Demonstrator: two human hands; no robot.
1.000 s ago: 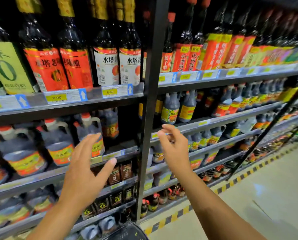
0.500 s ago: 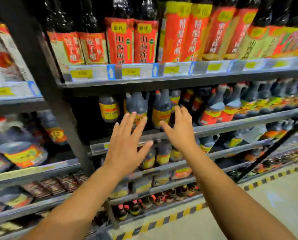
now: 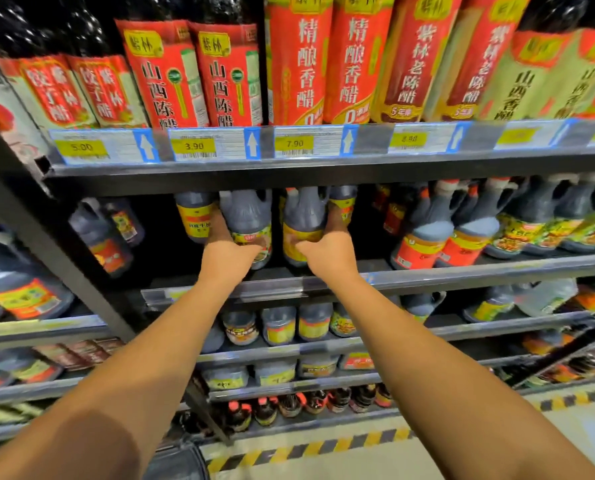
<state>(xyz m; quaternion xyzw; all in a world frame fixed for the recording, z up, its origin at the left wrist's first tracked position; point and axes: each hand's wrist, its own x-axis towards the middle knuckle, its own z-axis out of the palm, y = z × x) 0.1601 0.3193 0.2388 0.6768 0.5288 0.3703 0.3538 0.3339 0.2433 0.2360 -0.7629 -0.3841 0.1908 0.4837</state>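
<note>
Two dark jugs with yellow labels stand side by side on the second shelf. My left hand grips the left jug, thumb across its label and fingers reaching behind it. My right hand grips the right jug the same way, thumb on the label front, fingers round its far side. Both arms stretch forward from the bottom of the view.
The top shelf carries tall red-labelled bottles above yellow price tags. More dark jugs fill the shelf to the right and the lower shelves. A black upright post slants at the left. Striped floor tape runs below.
Both hands were open and reaching towards the shelf; now they have moved in under the top shelf and closed round the two jugs. The view has shifted right and closer.
</note>
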